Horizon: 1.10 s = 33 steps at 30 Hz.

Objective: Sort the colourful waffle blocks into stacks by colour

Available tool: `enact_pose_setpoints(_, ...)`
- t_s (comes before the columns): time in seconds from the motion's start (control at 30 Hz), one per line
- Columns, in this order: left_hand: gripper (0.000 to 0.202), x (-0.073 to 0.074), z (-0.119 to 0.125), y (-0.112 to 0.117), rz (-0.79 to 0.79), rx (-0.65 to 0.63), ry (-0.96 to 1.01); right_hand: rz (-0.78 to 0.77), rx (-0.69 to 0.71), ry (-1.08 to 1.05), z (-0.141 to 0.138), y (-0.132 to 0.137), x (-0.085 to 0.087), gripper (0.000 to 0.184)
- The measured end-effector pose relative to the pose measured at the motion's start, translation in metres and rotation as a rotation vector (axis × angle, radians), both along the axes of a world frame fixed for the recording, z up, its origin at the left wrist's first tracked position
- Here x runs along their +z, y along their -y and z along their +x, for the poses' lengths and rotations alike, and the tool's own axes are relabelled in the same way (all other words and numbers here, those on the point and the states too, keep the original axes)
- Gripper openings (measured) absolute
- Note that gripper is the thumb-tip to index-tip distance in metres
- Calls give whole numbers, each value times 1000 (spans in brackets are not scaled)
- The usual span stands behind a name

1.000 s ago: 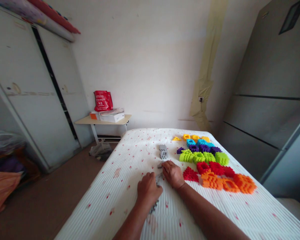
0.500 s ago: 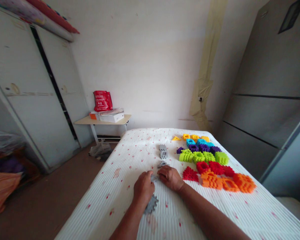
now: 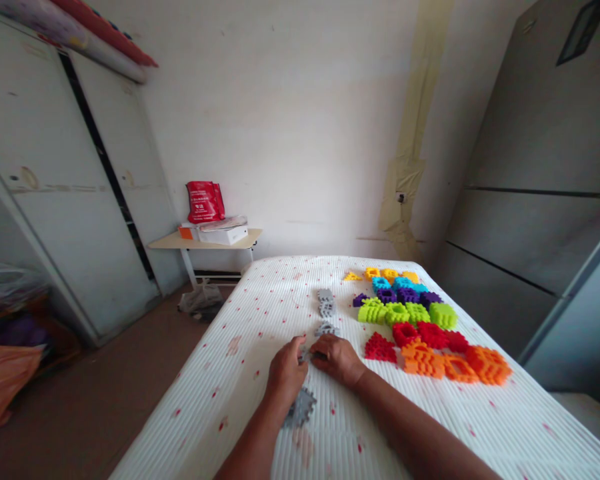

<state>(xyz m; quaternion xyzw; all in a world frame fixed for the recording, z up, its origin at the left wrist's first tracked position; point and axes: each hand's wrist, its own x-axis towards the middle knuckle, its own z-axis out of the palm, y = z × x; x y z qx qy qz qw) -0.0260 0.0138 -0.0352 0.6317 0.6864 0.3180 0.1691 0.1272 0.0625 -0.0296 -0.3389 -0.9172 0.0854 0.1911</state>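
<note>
My left hand (image 3: 286, 368) pinches a small grey interlocking building piece (image 3: 303, 355) between thumb and fingers, low over the bed. Close on its right, my right hand (image 3: 339, 359) has its fingers curled downward; what lies under them is hidden. Just beyond my fingers a grey notched piece (image 3: 326, 329) lies on the sheet. Farther off, grey pieces (image 3: 326, 303) stand in a short line. A darker grey toothed piece (image 3: 303, 407) rests beside my left wrist, partly covered by the forearm.
To the right, building pieces lie in colour rows: orange (image 3: 460, 368), red (image 3: 430, 335), lime green (image 3: 397, 313), purple (image 3: 407, 296), blue (image 3: 381, 285) and yellow (image 3: 390, 275). They rest on a white dotted bed cover (image 3: 245, 400). A small table (image 3: 170, 241) holds a red bag (image 3: 205, 202).
My hands have drawn slightly apart, and the grey piece now shows at the left fingertips. More of the notched grey piece beyond them has come into sight.
</note>
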Motion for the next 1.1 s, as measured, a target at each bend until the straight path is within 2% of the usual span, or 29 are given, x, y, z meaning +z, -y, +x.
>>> enact_pose_setpoints(0.2, 44, -2, -3, -2, 23, 7, 58, 36, -66, -37, 1, 0, 2, 18)
enact_pose_setpoints(0.37, 36, -5, -12, -6, 75, 113, 154, 116, -262, -181, 14, -17, -1, 17)
enact_pose_setpoints(0.5, 31, -6, -15, -8, 72, 129, 156, 124, -366, -177, 21, -26, -1, 15)
enact_pose_setpoints(0.83, 27, -5, -13, -7, 63, 138, 159, 69, -391, -65, 17, -31, -2, 16)
enact_pose_setpoints(1.1, 25, -3, -13, -5, 57, 130, 153, 63, -379, -83, 15, -30, 1, 17)
